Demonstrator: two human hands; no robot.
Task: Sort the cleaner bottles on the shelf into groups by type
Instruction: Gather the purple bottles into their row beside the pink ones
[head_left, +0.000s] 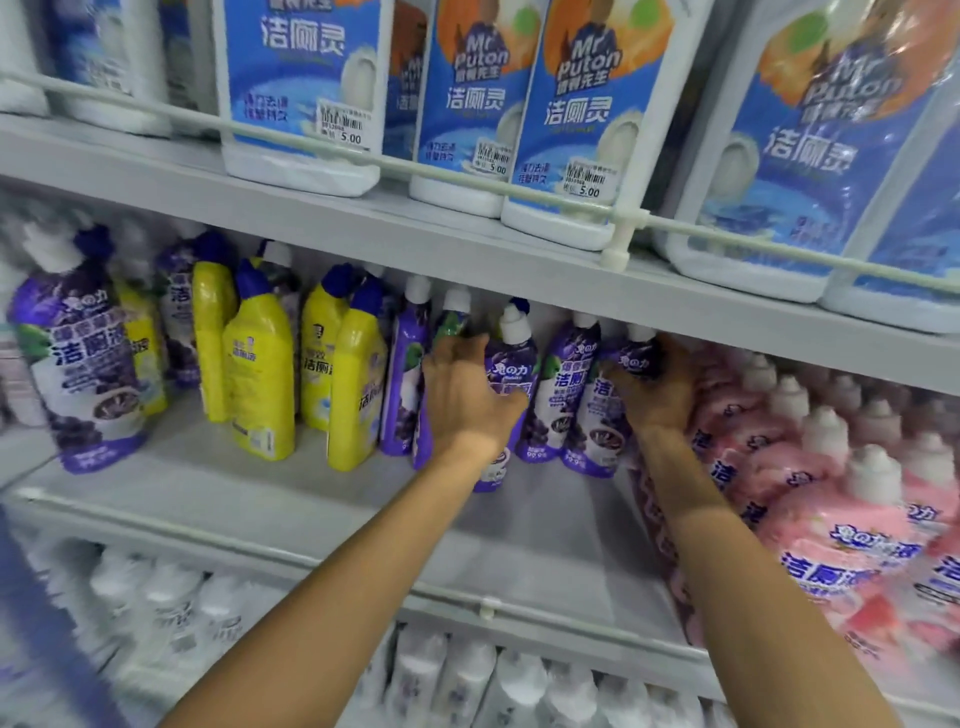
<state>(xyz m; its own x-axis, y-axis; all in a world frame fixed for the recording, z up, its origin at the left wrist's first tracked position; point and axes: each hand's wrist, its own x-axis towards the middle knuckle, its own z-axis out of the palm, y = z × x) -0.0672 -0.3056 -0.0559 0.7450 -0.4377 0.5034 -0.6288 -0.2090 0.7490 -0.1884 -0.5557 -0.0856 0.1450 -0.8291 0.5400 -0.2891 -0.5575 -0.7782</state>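
the middle shelf (545, 530) has a wide bare strip of floor at its front, running from below the yellow bottles (260, 384) across to the foot of the pink bottles (831, 499). a thin front rail (467, 601) borders that strip along the shelf edge. overhead, the board of the upper shelf (415, 228) hangs close above the caps at the back, so there is little room over the bottles there.

both hands reach in over the rail, apart from each other. the left hand (465, 400) grips a purple bottle (511, 358) with a white cap, thumb across its label and fingers curled behind. the right hand (660, 400) is clamped on the shoulder of the end purple bottle (597, 431), which stands just beside the pink ones. one more purple bottle (563, 384) stands between the two held ones, touching both. another (405, 374) stands left of the left hand, against the yellow group.

at the far left a lone purple bottle (78, 374) leans forward, well apart from the rest, with the yellow bottles between. the pink bottles crowd the right side up to the shelf front.

on the upper shelf stand large white jugs (301, 78) with blue labels behind their own rail (727, 237). blurred white bottles (467, 686) fill the shelf below.
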